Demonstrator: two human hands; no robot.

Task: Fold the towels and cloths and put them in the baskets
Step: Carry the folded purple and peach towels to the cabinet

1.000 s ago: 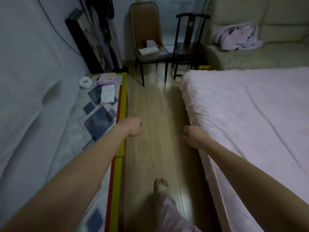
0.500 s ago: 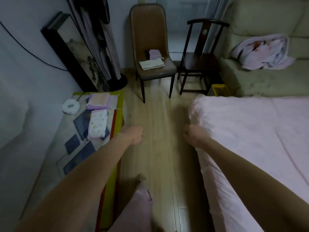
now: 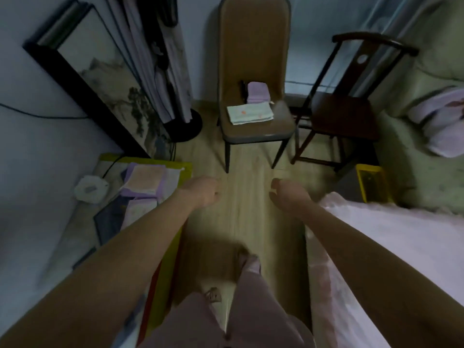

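Observation:
My left hand (image 3: 202,192) and my right hand (image 3: 288,195) hang in front of me over the wooden floor, fingers loosely curled, holding nothing. Ahead stands a brown padded chair (image 3: 253,131) with a folded white cloth (image 3: 249,116) and a folded purple cloth (image 3: 258,92) on its seat. On the low patterned table (image 3: 110,222) at my left lie a folded peach-and-purple towel (image 3: 144,182) and a folded pale floral cloth (image 3: 136,212). A yellow basket (image 3: 371,183) sits on the floor at the right.
A pink-covered bed (image 3: 389,247) fills the right side. A dark wooden chair (image 3: 344,116) stands beside the brown one. A sofa (image 3: 426,172) holds a crumpled pink bundle (image 3: 442,121). A framed picture (image 3: 105,79) leans on the left wall. A white round object (image 3: 90,189) is on the table.
I have walked forward along the gap between table and bed. The brown chair and its cloths are closer. Both hands stay empty in front of me.

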